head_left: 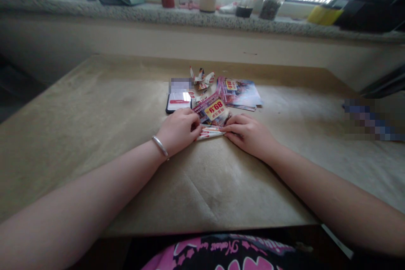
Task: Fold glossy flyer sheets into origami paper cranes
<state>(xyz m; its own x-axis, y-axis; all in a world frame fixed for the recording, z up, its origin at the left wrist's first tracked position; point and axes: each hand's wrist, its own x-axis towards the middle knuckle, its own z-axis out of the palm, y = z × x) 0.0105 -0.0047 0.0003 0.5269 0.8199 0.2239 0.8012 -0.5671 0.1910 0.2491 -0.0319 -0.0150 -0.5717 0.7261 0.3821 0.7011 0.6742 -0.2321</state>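
A small folded piece of printed paper (210, 133) lies on the brown paper-covered table (95, 126) between my hands. My left hand (179, 130), with a silver bangle on the wrist, pinches its left end with curled fingers. My right hand (248, 133) presses down on its right end, fingers together. Just behind the hands lies a colourful leaflet with a yellow "89.9" label (213, 109).
A phone (179, 102) lies behind my left hand. Folded paper figures (202, 79) and a stack of leaflets (240, 93) sit farther back. A stone windowsill (190, 17) carries bottles, a cup and boxes. A dark object stands at the far right.
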